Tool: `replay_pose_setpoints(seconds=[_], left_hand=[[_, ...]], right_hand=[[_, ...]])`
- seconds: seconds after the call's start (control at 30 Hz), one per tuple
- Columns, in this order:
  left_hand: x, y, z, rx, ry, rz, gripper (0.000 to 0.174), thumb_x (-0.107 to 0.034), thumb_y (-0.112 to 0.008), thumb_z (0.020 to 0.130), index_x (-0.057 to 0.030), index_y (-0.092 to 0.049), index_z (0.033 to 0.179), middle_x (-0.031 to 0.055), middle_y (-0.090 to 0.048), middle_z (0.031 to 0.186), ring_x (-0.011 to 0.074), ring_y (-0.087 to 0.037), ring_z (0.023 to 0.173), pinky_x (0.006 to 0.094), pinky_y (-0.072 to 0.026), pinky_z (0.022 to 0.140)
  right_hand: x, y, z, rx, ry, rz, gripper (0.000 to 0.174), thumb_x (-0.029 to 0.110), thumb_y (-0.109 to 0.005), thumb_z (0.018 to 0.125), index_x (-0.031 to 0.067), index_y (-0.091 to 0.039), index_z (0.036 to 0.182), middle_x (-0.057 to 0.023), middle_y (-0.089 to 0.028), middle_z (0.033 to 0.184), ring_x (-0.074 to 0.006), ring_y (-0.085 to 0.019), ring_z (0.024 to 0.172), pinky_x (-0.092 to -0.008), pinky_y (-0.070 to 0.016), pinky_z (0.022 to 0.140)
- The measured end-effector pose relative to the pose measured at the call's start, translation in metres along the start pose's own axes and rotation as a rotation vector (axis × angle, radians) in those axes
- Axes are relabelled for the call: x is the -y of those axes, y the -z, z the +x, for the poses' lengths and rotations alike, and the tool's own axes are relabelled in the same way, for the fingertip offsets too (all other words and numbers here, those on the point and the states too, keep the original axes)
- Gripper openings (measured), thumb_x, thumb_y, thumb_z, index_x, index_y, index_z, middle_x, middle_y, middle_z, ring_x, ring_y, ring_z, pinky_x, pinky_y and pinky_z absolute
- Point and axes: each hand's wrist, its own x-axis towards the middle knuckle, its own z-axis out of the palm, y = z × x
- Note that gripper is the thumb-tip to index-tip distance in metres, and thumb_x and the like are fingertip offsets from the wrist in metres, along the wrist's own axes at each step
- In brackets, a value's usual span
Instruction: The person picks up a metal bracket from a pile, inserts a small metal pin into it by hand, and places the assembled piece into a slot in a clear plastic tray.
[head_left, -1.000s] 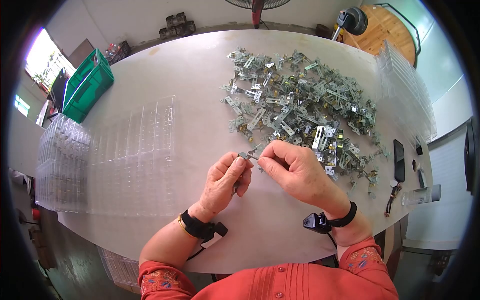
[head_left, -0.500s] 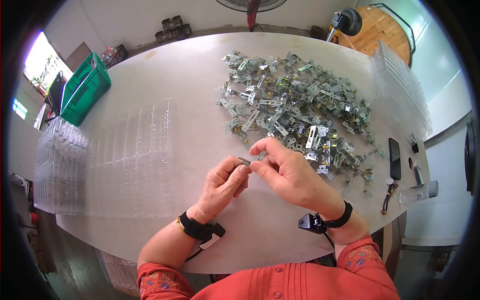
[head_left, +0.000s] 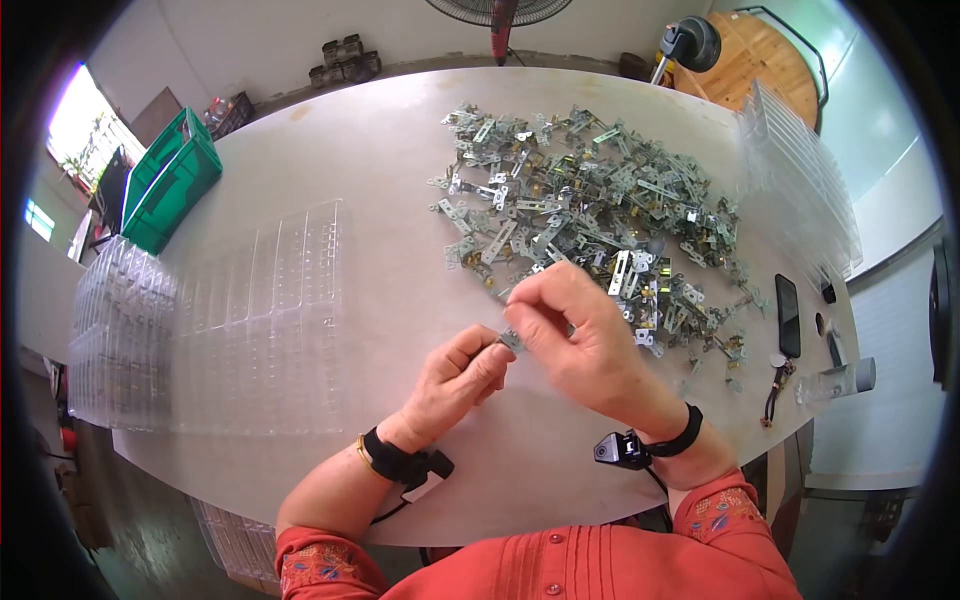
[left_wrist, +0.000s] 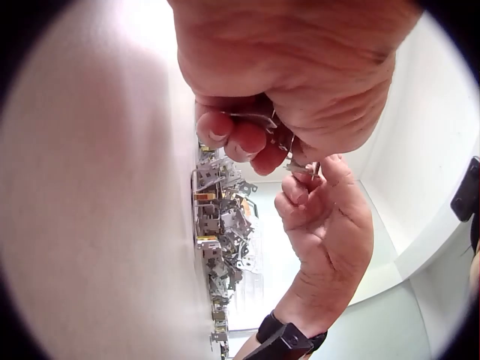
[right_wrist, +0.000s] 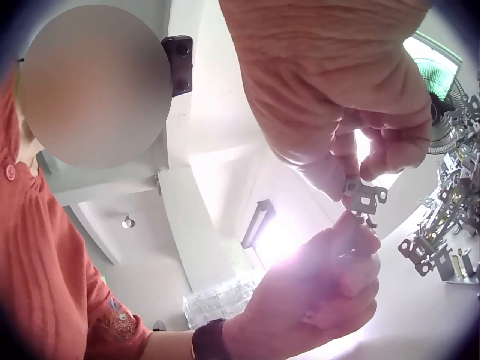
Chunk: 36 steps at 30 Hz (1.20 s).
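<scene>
In the head view my left hand (head_left: pixel 452 380) pinches a small metal bracket (head_left: pixel 510 341) between thumb and forefinger. Another thin metal piece (left_wrist: pixel 251 118) lies in the curled fingers of that hand in the left wrist view. My right hand (head_left: pixel 578 325) is just above and to the right, its thumb and forefinger pinching at the upper end of the bracket. The right wrist view shows the bracket's flat, slotted plate (right_wrist: pixel 365 196) between the two hands. Beyond them spreads a big heap of metal brackets (head_left: pixel 600 205), some with brass-coloured parts.
Clear plastic trays stand stacked at the left (head_left: pixel 120 335), with one flat tray (head_left: pixel 260 320) beside them. Another clear stack (head_left: pixel 805 185) is at the right. A green crate (head_left: pixel 170 185) sits far left. A phone (head_left: pixel 788 315) and a clear bottle (head_left: pixel 835 385) lie near the right edge.
The right hand worked at the left hand's piece, drew slightly off with lifted fingers, and now pinches at it again. The bracket has been turned, and the left hand sits slightly lower.
</scene>
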Motion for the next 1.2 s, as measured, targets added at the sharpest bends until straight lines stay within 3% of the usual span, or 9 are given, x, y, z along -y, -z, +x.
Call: replay_pose_setpoints(seconds=[0.1, 0.13, 0.33, 0.5, 0.83, 1.03, 1.2], left_hand=[[-0.001, 0.007, 0.001, -0.025, 0.112, -0.259, 0.026, -0.029, -0.054, 0.108, -0.0043, -0.062, 0.104, 0.0013, -0.056, 0.073, 0.0093, -0.047, 0.057, 0.0232, -0.0358, 0.050], [-0.001, 0.009, 0.002, -0.064, 0.137, -0.364, 0.027, -0.030, -0.053, 0.108, -0.0049, -0.061, 0.103, 0.0026, -0.056, 0.072, 0.0108, -0.047, 0.055, 0.0235, -0.0347, 0.048], [0.000, 0.015, 0.005, -0.054, 0.078, -0.514, 0.025, -0.031, -0.050, 0.108, -0.0084, -0.060, 0.104, 0.0041, -0.057, 0.071, 0.0124, -0.044, 0.047, 0.0268, -0.0348, 0.046], [-0.003, 0.013, 0.004, -0.059, 0.077, -0.573, 0.027, -0.031, -0.052, 0.108, -0.0058, -0.061, 0.103, 0.0038, -0.055, 0.071, 0.0116, -0.045, 0.050, 0.0255, -0.0339, 0.049], [-0.001, 0.014, 0.003, -0.064, 0.075, -0.493, 0.026, -0.029, -0.053, 0.108, -0.0056, -0.061, 0.102, 0.0026, -0.057, 0.074, 0.0100, -0.046, 0.055, 0.0239, -0.0340, 0.050], [-0.002, 0.013, 0.002, -0.044, 0.021, -0.218, 0.027, -0.031, -0.054, 0.108, -0.0047, -0.060, 0.104, 0.0024, -0.057, 0.074, 0.0104, -0.047, 0.056, 0.0234, -0.0351, 0.049], [0.001, 0.009, 0.001, -0.053, -0.042, -0.097, 0.023, -0.025, -0.055, 0.108, -0.0030, -0.062, 0.104, 0.0002, -0.056, 0.076, 0.0079, -0.048, 0.061, 0.0218, -0.0369, 0.053]], right_hand=[[0.011, 0.011, 0.003, -0.081, -0.171, 0.212, 0.006, 0.009, -0.064, 0.100, 0.0036, -0.064, 0.097, -0.0027, -0.058, 0.077, -0.0062, -0.049, 0.065, -0.0237, -0.0422, 0.057], [0.009, 0.011, 0.003, -0.085, -0.170, 0.210, 0.006, 0.009, -0.064, 0.100, 0.0036, -0.064, 0.097, -0.0027, -0.058, 0.077, -0.0062, -0.049, 0.065, -0.0237, -0.0422, 0.057], [0.008, 0.010, 0.003, 0.071, -0.278, 0.092, 0.009, 0.012, -0.064, 0.100, 0.0033, -0.064, 0.097, -0.0049, -0.059, 0.065, -0.0091, -0.050, 0.058, -0.0297, -0.0435, 0.054], [0.002, 0.007, 0.003, 0.111, -0.238, -0.003, 0.012, 0.015, -0.064, 0.099, 0.0038, -0.065, 0.096, -0.0114, -0.062, 0.066, -0.0194, -0.055, 0.054, -0.0345, -0.0452, 0.054], [0.002, 0.008, 0.004, 0.118, -0.250, -0.029, 0.012, 0.015, -0.063, 0.099, 0.0035, -0.063, 0.096, -0.0127, -0.062, 0.066, -0.0232, -0.059, 0.055, -0.0365, -0.0453, 0.055], [-0.001, 0.008, 0.004, 0.137, -0.207, -0.034, 0.013, 0.015, -0.062, 0.100, 0.0025, -0.062, 0.097, -0.0153, -0.063, 0.070, -0.0271, -0.062, 0.060, -0.0393, -0.0467, 0.058], [-0.006, 0.007, 0.003, 0.143, -0.296, 0.054, 0.014, 0.015, -0.058, 0.102, 0.0013, -0.059, 0.106, -0.0153, -0.066, 0.077, -0.0274, -0.066, 0.070, -0.0364, -0.0506, 0.065]])
